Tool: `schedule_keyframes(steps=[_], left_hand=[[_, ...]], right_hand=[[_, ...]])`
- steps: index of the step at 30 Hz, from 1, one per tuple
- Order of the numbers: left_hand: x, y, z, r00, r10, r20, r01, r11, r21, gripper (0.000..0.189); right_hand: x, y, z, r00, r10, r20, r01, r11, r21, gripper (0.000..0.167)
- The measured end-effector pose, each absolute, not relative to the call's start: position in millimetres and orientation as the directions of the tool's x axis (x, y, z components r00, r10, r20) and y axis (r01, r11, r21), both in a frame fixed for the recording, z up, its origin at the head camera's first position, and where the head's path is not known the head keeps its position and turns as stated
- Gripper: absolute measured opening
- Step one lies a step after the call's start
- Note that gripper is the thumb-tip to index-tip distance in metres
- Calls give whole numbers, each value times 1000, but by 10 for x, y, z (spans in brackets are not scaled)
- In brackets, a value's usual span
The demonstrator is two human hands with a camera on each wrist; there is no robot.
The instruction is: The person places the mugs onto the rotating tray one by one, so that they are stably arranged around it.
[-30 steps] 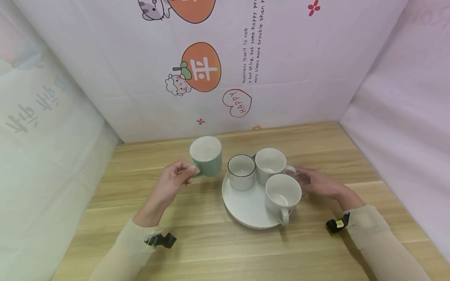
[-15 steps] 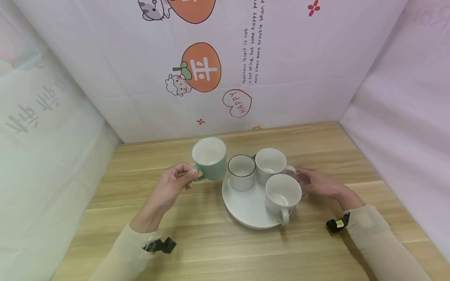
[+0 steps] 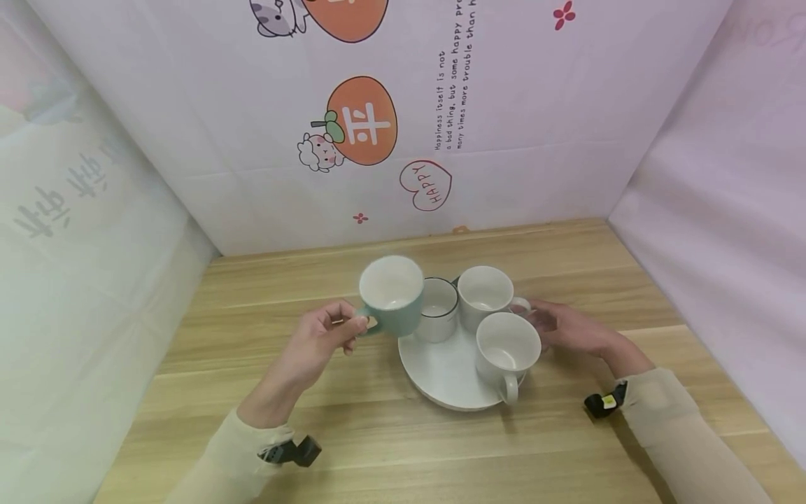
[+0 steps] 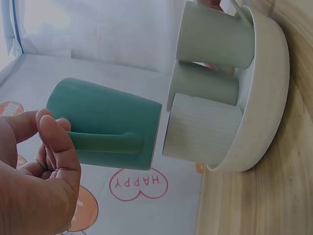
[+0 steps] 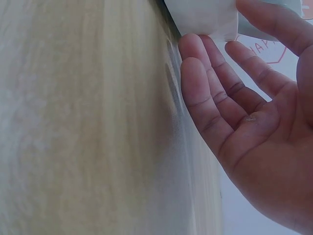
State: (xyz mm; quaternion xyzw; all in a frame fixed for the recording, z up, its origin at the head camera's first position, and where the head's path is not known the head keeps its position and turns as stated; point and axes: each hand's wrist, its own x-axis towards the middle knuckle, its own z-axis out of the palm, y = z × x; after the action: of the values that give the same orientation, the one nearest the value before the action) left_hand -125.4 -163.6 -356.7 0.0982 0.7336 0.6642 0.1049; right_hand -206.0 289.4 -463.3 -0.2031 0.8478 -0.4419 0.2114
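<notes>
My left hand [image 3: 321, 339] pinches the handle of a teal mug [image 3: 403, 318] with a white inside, holding it in the air. A round white dish [image 3: 441, 381] with a raised wall stands on the table. Inside it sit a white mug with a dark rim [image 3: 439, 327], a back white mug [image 3: 483, 290] and a front white mug [image 3: 506, 346]. From the head, the teal mug partly covers the dark-rimmed one; the left wrist view shows a gap between them. Beside the dish's right side is my right hand [image 3: 569, 329], its extended fingertips [image 5: 194, 81] at the white dish.
The wooden table [image 3: 390, 455] runs back to a printed white cloth wall [image 3: 535, 140]. Plain cloth also hangs at left [image 3: 94, 245] and right [image 3: 711, 210]. The front mug's handle [image 3: 511, 388] sticks out over the dish's rim.
My left hand has carried the teal mug to the right and slightly nearer, so it now overlaps the dark-rimmed mug in the head view. The right hand and the dish have stayed put.
</notes>
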Motion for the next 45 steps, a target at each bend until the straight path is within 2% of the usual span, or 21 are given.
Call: schedule_keyframes(steps=[14, 20, 33, 45], left_hand=[[-1169, -1538, -3583, -922, 387, -27, 0, 70, 998, 7], [-1140, -1461, -3587, -909, 415, -45, -13, 81, 997, 17], [-1094, -1300, -3670, -880, 469, -81, -54, 70, 996, 16], [-1050, -1238, -3829, -856, 513, -60, -15, 91, 996, 20]], right_hand=[[-2083, 2888, -4647, -841, -505, -194, -142, 551, -822, 66], [-2083, 2891, -4644, -843, -501, -194, -145, 560, -816, 66], [-2072, 2871, -4640, -841, -507, -189, -143, 544, -827, 64], [-2079, 2887, -4669, -822, -541, -178, -147, 503, -851, 64]])
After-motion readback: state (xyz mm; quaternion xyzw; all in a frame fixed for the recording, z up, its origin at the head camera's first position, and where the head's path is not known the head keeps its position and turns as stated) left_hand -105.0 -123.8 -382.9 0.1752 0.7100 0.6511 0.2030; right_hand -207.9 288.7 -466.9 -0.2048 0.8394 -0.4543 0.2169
